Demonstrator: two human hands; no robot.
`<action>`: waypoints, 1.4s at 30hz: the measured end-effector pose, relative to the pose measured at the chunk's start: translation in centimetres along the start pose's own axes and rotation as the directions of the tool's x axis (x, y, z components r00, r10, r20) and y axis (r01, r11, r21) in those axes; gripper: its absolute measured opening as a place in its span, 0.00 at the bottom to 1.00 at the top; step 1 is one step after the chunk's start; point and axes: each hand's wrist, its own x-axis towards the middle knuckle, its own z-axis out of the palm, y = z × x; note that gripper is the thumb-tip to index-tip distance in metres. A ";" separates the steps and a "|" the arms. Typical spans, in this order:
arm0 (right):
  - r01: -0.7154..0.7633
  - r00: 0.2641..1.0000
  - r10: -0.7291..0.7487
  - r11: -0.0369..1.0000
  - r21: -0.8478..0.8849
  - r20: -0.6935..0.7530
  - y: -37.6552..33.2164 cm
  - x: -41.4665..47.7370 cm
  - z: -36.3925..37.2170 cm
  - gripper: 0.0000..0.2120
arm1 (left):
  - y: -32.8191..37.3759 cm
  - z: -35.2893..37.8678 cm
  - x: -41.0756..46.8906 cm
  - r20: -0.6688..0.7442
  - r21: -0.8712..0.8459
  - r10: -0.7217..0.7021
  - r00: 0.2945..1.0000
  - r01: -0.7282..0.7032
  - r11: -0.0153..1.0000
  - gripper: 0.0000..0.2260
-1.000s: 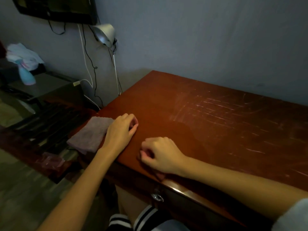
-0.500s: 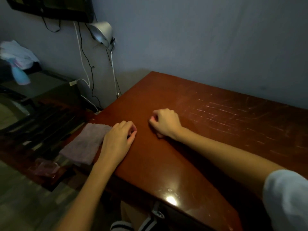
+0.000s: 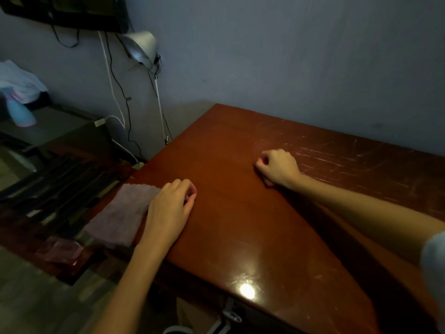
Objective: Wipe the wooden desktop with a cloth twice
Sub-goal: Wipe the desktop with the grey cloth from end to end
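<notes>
The reddish-brown wooden desktop (image 3: 240, 232) fills the middle and right of the view, scratched toward the back right. A greyish-pink cloth (image 3: 120, 213) lies flat on its left front corner, partly over the edge. My left hand (image 3: 168, 208) rests palm down on the desk at the cloth's right edge, fingers loosely curled, holding nothing. My right hand (image 3: 277, 167) lies farther back near the desk's middle, curled into a fist with nothing visible in it, well apart from the cloth.
A desk lamp (image 3: 142, 47) on a thin stand and hanging cables (image 3: 115, 92) sit by the wall at the desk's back left corner. A low dark cabinet (image 3: 60, 131) with a blue bottle (image 3: 20, 114) stands at left. A drawer handle (image 3: 231, 314) shows under the front edge.
My right hand slid from the desk's front edge away from me toward the middle, staying curled. My left hand and the cloth kept their place.
</notes>
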 end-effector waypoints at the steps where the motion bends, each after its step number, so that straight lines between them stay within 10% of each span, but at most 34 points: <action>1: -0.023 0.999 0.022 1.000 -0.016 -0.031 -0.8 1.3 0.4 0.13 | 0.0 0.0 0.0 0.002 0.001 -0.002 1.000 0.002 1.000 0.03; 13: 0.418 0.905 -0.421 0.907 0.055 0.062 -6.3 -6.2 1.4 0.10 | -0.3 0.0 0.0 0.017 0.014 -0.007 1.000 0.006 1.000 0.03; 25: -0.059 0.993 0.055 0.997 -0.041 -0.106 1.9 4.9 0.2 0.12 | 2.2 2.0 6.6 0.069 0.095 0.008 0.998 -0.014 0.995 0.01; 35: 0.268 0.961 -0.269 0.963 0.020 0.056 -2.3 2.0 1.3 0.10 | 1.9 6.7 15.5 -0.017 0.172 -0.092 0.996 0.094 0.981 0.08; 42: -0.027 0.999 0.026 0.999 -0.047 -0.022 6.0 4.9 -0.8 0.15 | 2.0 9.2 17.4 -0.050 0.146 -0.056 0.997 0.063 0.987 0.05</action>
